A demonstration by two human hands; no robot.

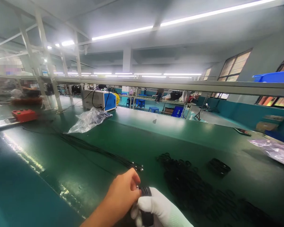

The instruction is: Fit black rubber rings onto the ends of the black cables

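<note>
Over the green table [180,135], left hand [125,189] and right hand [157,206] pinch a part-hidden black coil [145,190].

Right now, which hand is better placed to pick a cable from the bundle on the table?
Probably the left hand: it is nearer the silvery ends of the cable bundle, though its fingers are by the black coil. The gloved right hand lies farther off, gripping that coil.

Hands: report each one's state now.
Left hand: bare, curled at the cable coil; grip cannot be told.
Right hand: gloved, closed, holding the cable coil.
</note>
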